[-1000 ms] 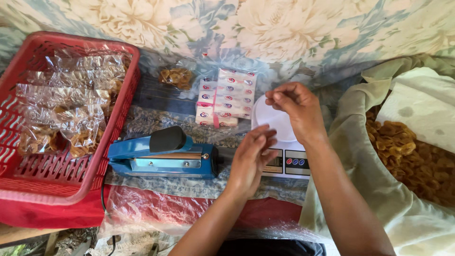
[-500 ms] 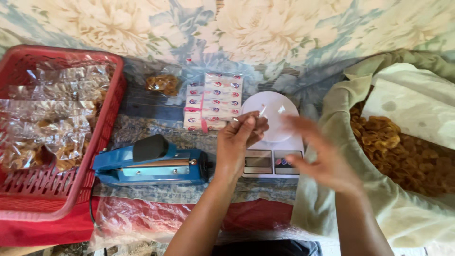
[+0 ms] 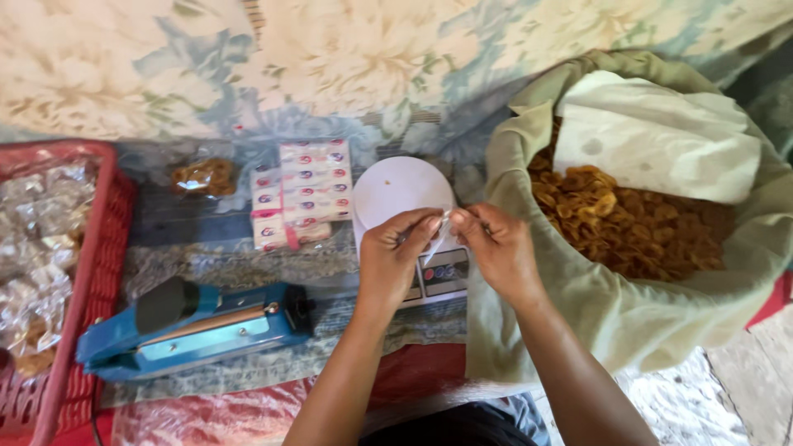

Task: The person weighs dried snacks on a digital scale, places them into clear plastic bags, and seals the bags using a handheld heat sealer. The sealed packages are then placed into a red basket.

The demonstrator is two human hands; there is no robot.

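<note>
Both hands pinched one small clear plastic bag (image 3: 438, 239) between them, just above the little scale (image 3: 413, 227) with its round white plate. The left hand (image 3: 395, 258) had its fingers curled shut on the bag's left side. The right hand (image 3: 498, 248) gripped the right side the same way. At the right edge, a big green cloth sack (image 3: 595, 322) was full of golden chips (image 3: 628, 223). At the left edge, a red basket (image 3: 91, 272) held packed bags (image 3: 37, 248). A blue sealer (image 3: 194, 330) lay near the front.
</note>
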